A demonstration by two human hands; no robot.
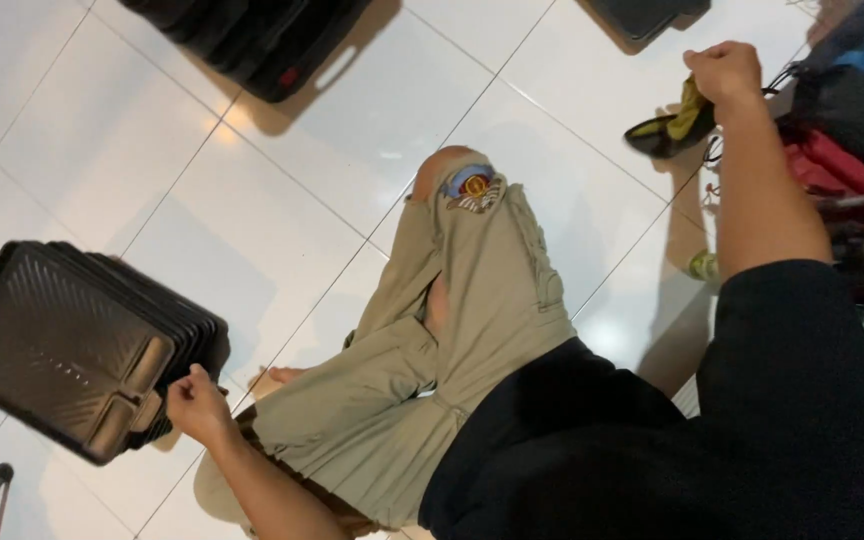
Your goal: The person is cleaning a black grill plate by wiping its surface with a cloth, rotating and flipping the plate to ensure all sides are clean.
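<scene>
Trays, black and ribbed, stand stacked on edge on the white tiled floor at the person's left, and the left hand is closed on the near corner of the stack. The right hand is raised to the far right, its grip clamped on a yellow-green cloth. This looks like a pause between handling trays. Any move of the stack needs a steady hold, since it leans. Open tile lies ahead of the bent knee; a second tray stack sits well apart, and clutter crowds the right edge.
</scene>
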